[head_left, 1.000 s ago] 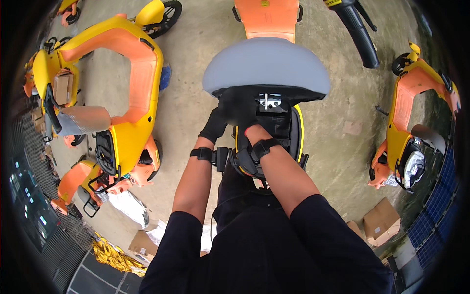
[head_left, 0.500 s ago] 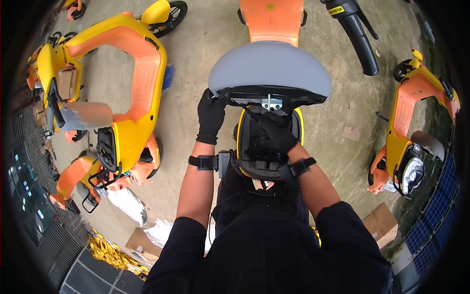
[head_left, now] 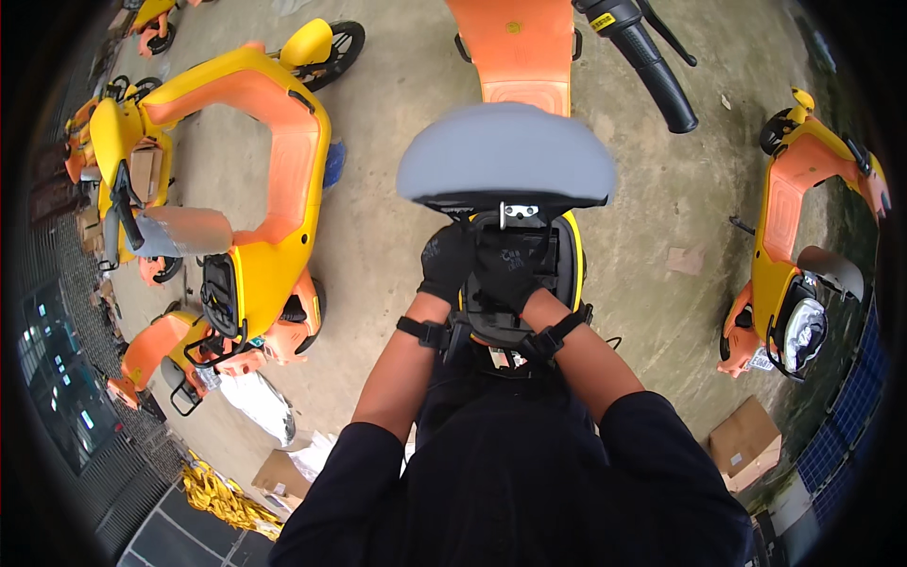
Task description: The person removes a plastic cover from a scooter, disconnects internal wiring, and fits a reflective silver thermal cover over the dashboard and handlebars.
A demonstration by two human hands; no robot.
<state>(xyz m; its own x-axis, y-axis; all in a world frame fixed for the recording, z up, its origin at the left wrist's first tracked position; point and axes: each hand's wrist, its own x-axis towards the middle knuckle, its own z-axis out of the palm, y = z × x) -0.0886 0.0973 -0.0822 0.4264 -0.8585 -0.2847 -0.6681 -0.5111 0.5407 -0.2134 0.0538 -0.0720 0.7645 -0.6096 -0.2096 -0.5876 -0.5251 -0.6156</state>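
I wear black gloves. A grey padded seat (head_left: 505, 151) is tipped up over the dark open compartment (head_left: 553, 265) of a yellow-and-orange scooter, with a small silver bracket (head_left: 519, 214) at its underside. My left hand (head_left: 448, 260) is just below the seat's left part, fingers curled, touching my right hand (head_left: 503, 274) or very close to it. My right hand lies over the compartment with its fingers bent toward the left hand. What the fingers hold, if anything, is hidden behind the gloves.
Scooters stand at left (head_left: 269, 274) and right (head_left: 779, 231) on the concrete floor (head_left: 642, 208). A black handlebar grip (head_left: 661, 90) juts in at top right. Cardboard (head_left: 742, 435), white wrapping (head_left: 260, 402) and a pile of yellow straps (head_left: 222, 491) lie along the lower edges.
My left hand has come from the seat's left corner down and inward toward my right hand. My right hand has shifted slightly left and down since half a second ago.
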